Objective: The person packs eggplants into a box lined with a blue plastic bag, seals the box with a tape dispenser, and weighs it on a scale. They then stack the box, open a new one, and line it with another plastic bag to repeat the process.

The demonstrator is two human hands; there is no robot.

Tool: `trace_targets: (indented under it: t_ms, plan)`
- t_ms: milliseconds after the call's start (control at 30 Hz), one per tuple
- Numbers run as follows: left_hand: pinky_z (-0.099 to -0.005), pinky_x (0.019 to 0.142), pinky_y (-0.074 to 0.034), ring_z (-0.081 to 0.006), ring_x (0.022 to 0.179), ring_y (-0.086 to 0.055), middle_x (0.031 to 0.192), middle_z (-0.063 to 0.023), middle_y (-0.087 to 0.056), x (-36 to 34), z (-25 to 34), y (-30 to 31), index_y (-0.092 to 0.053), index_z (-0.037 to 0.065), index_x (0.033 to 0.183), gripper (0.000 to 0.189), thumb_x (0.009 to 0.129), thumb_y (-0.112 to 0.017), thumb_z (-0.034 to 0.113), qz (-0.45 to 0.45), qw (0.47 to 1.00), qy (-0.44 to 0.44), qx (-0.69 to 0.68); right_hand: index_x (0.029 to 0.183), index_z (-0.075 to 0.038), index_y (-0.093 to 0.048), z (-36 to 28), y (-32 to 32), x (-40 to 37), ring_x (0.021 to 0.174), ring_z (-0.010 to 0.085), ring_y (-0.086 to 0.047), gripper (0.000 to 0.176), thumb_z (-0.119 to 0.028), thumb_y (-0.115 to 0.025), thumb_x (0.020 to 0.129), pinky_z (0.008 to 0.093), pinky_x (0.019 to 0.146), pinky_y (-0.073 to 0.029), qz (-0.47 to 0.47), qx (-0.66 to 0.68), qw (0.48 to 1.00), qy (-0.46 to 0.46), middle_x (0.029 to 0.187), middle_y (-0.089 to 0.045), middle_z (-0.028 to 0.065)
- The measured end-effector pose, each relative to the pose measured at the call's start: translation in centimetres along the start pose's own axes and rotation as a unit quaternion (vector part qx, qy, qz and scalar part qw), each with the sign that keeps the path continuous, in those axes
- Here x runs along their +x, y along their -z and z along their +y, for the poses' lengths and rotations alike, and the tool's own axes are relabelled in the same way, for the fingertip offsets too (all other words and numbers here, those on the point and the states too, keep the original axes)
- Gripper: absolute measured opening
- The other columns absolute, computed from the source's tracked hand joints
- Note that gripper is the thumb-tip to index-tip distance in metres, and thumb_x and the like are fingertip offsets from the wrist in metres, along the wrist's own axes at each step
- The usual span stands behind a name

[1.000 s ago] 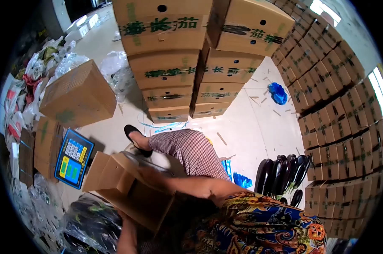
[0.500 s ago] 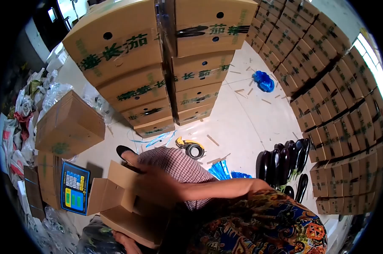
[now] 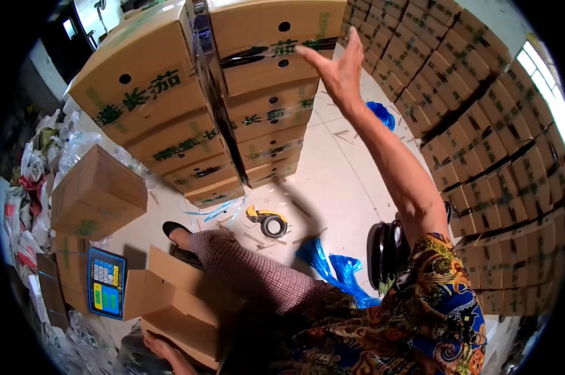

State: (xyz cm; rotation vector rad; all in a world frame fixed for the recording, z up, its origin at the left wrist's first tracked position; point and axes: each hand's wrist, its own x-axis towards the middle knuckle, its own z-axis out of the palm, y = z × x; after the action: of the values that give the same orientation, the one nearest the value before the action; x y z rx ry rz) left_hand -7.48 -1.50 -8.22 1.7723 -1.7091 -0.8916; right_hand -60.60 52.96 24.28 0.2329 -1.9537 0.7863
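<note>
An open cardboard box [image 3: 189, 315] with raised flaps sits by my lap at the lower left. My left hand [image 3: 160, 347] is at its near outer edge, fingers against the cardboard. My right hand [image 3: 343, 75] is raised with the thumb spread from the fingers and nothing in it. Behind it in the view stands a tall stack of printed cartons [image 3: 270, 56]; I cannot see any contact. Dark, glossy eggplants [image 3: 385, 250] lie on the floor at the right, partly hidden by my arm.
A blue scale display [image 3: 106, 282] stands left of the box. On the floor lie a yellow tape dispenser [image 3: 267, 222], blue plastic strips [image 3: 335, 272] and a blue plastic bundle [image 3: 380, 115]. Folded cardboard [image 3: 98, 194] is at left, with more stacked cartons [image 3: 482, 156] at right.
My right hand has swung up and away from the open box, rising in front of the carton stack. My left hand stays at the box. The view has shifted slightly.
</note>
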Motion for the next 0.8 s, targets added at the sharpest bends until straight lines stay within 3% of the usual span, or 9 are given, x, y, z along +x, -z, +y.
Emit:
trace_targets:
  t_ms: [67, 100, 233, 333, 433, 533, 600, 700, 800]
  plan:
    - [-0.0406, 0.089, -0.046, -0.0362, 0.108, -0.057, 0.125, -0.0237, -0.056, -0.7, 0.4, -0.5, -0.046, -0.001, 0.132, 0.058, 0.095, -0.042, 0.044, 0.001, 1.000, -0.004, -0.015, 0.134, 0.002, -0.039, 0.7, -0.4, 2.6, 0.111, 0.0315, -0.055, 0.097, -0.049, -0.083, 0.064, 0.0425, 0.094, -0.045, -0.058, 0.085, 0.995, 0.015, 0.123, -0.053, 0.0220]
    - [-0.0410, 0.089, -0.046, -0.0367, 0.108, -0.057, 0.125, -0.0239, -0.056, -0.5, -0.1, -0.5, -0.046, -0.001, 0.132, 0.057, 0.095, -0.042, 0.043, -0.010, 1.000, -0.007, -0.023, 0.125, 0.001, -0.051, -0.1, -0.3, 2.4, 0.101, 0.0251, -0.062, 0.077, -0.043, -0.082, 0.070, 0.0371, 0.090, -0.049, -0.026, 0.080, 0.996, 0.018, 0.112, -0.063, 0.0167]
    - [-0.0415, 0.088, -0.046, -0.0378, 0.107, -0.057, 0.124, -0.0248, -0.056, 1.0, -3.7, -1.2, -0.047, 0.000, 0.131, 0.055, 0.094, -0.042, 0.040, -0.035, 0.999, -0.027, -0.005, 0.113, 0.000, -0.061, 3.1, 0.3, 3.3, 0.090, 0.0131, -0.065, 0.038, -0.017, -0.074, 0.082, 0.0278, 0.086, -0.052, -0.079, 0.326, 0.941, -0.048, 0.100, -0.069, 0.0082]
    - [-0.0421, 0.089, -0.045, -0.0381, 0.108, -0.057, 0.124, -0.0248, -0.056, -0.6, -2.4, -1.2, -0.047, 0.000, 0.131, 0.055, 0.094, -0.043, 0.040, -0.028, 0.999, -0.011, 0.027, 0.121, 0.000, -0.058, 4.5, 0.7, 3.1, 0.097, 0.0153, -0.064, 0.046, -0.018, -0.075, 0.081, 0.0291, 0.089, -0.051, -0.106, 0.372, 0.921, -0.054, 0.106, -0.068, 0.0102]
    - [-0.0423, 0.087, -0.046, -0.0362, 0.106, -0.057, 0.124, -0.0233, -0.055, -1.6, -1.5, -1.6, -0.046, 0.000, 0.132, 0.053, 0.095, -0.043, 0.039, -0.016, 1.000, 0.010, -0.012, 0.119, 0.000, -0.059, 3.5, 0.9, 2.5, 0.098, 0.0164, -0.064, 0.048, -0.022, -0.076, 0.080, 0.0285, 0.088, -0.050, -0.125, 0.318, 0.939, -0.048, 0.107, -0.067, 0.0127]
    - [-0.0416, 0.083, -0.048, -0.0317, 0.103, -0.058, 0.125, -0.0205, -0.053, -1.3, -1.9, -1.6, -0.043, 0.000, 0.133, 0.052, 0.098, -0.044, 0.038, -0.030, 1.000, 0.001, -0.005, 0.117, 0.000, -0.060, 2.0, 0.8, 2.4, 0.094, 0.0168, -0.065, 0.051, -0.028, -0.077, 0.078, 0.0285, 0.083, -0.051, -0.087, 0.157, 0.982, -0.055, 0.105, -0.068, 0.0134]
    - [-0.0420, 0.084, -0.049, -0.0318, 0.105, -0.057, 0.129, -0.0207, -0.052, -1.3, -1.8, -1.5, -0.043, 0.000, 0.134, 0.053, 0.097, -0.045, 0.038, -0.043, 0.999, -0.011, 0.013, 0.115, 0.000, -0.060, 2.3, 0.7, 3.0, 0.090, 0.0164, -0.065, 0.050, -0.030, -0.077, 0.078, 0.0293, 0.079, -0.052, -0.106, 0.147, 0.982, -0.062, 0.103, -0.069, 0.0116]
    - [-0.0442, 0.088, -0.045, -0.0373, 0.106, -0.057, 0.125, -0.0241, -0.055, -0.2, -3.1, -2.4, -0.045, 0.000, 0.133, 0.055, 0.096, -0.040, 0.041, -0.059, 0.998, -0.029, -0.011, 0.119, -0.001, -0.058, 3.4, 1.0, 3.1, 0.091, 0.0185, -0.066, 0.045, -0.023, -0.072, 0.082, 0.0316, 0.079, -0.053, -0.127, 0.167, 0.977, -0.039, 0.105, -0.068, 0.0119]
    - [-0.0457, 0.091, -0.043, -0.0400, 0.108, -0.056, 0.124, -0.0252, -0.056, -1.4, -1.9, -1.8, -0.047, 0.000, 0.131, 0.056, 0.095, -0.038, 0.042, -0.046, 0.998, -0.020, 0.023, 0.128, -0.002, -0.053, 2.8, 1.7, 0.6, 0.103, 0.0211, -0.064, 0.045, -0.019, -0.064, 0.088, 0.0333, 0.086, -0.051, -0.079, 0.155, 0.984, -0.035, 0.115, -0.065, 0.0140]
